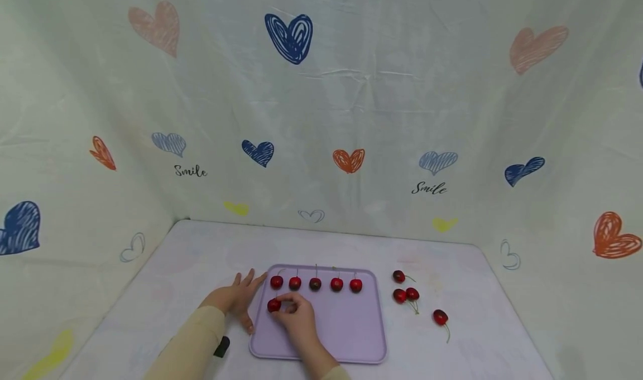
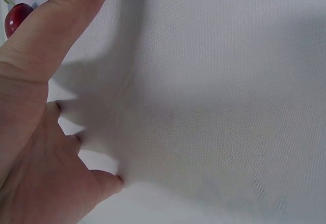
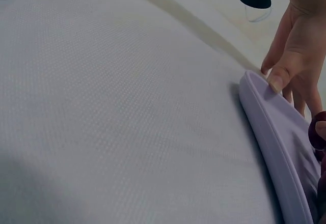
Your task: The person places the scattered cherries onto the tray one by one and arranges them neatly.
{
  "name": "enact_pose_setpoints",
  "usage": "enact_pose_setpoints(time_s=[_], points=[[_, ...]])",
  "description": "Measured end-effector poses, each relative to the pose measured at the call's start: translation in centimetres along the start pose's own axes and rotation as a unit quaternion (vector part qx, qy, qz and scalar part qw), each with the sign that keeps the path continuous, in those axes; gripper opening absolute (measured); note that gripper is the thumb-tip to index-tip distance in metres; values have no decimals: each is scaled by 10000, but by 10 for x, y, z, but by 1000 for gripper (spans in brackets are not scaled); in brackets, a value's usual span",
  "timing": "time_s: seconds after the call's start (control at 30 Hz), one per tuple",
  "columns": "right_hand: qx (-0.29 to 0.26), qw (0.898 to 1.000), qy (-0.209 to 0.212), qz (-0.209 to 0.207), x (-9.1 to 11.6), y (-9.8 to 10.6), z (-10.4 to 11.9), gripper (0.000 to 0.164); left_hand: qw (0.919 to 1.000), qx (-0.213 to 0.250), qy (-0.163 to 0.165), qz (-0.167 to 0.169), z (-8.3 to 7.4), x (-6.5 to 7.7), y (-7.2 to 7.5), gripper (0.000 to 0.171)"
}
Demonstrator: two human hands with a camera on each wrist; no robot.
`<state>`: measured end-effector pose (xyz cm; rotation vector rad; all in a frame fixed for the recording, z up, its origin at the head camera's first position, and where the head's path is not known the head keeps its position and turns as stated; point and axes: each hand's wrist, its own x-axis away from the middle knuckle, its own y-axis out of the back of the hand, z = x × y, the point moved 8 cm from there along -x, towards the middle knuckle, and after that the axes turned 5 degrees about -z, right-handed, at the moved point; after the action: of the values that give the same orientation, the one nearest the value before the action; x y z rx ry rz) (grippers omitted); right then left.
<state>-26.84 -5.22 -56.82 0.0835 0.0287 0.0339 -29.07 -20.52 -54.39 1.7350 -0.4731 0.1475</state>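
A lilac tray (image 1: 346, 330) lies on the white-covered table. Several red cherries with stems stand in a row along its far side, among them a cherry (image 1: 355, 285) at the right end. Below the row's left end, my right hand (image 1: 300, 320) pinches a cherry (image 1: 273, 305) between thumb and fingers; part of this cherry (image 3: 317, 131) shows at the right wrist view's edge. My left hand (image 1: 235, 300) lies at the tray's left edge, fingers spread and thumb by the rim. In the left wrist view the left hand (image 2: 41, 117) holds nothing, with a cherry (image 2: 17, 18) beyond it.
Right of the tray lie several loose cherries: a pair (image 1: 406, 294) close together, a cherry (image 1: 398, 276) behind them and a cherry (image 1: 440, 317) nearer the front. A dark band-like object (image 1: 221, 346) sits by the left sleeve. A heart-printed curtain (image 1: 311, 106) surrounds the table's back and sides.
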Motion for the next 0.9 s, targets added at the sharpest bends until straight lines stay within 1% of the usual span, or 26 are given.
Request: enact_pose_setpoints(time_s=[0.17, 0.37, 0.53, 0.7, 0.9], points=[[300, 9995, 67, -12, 0, 0, -1, 28, 10000, -17, -5, -9, 1, -2, -1, 124], [482, 9988, 90, 38, -1, -1, -2, 28, 9999, 31, 85, 106, 3, -2, -2, 124], [617, 9980, 133, -38, -2, -2, -3, 27, 10000, 42, 74, 14, 4, -3, -3, 125], [797, 9966, 137, -139, -1, -3, -2, 27, 10000, -24, 22, 25, 2, -2, -2, 124], [903, 9958, 88, -118, -2, -4, -2, 26, 10000, -36, 25, 26, 2, -2, -2, 124]])
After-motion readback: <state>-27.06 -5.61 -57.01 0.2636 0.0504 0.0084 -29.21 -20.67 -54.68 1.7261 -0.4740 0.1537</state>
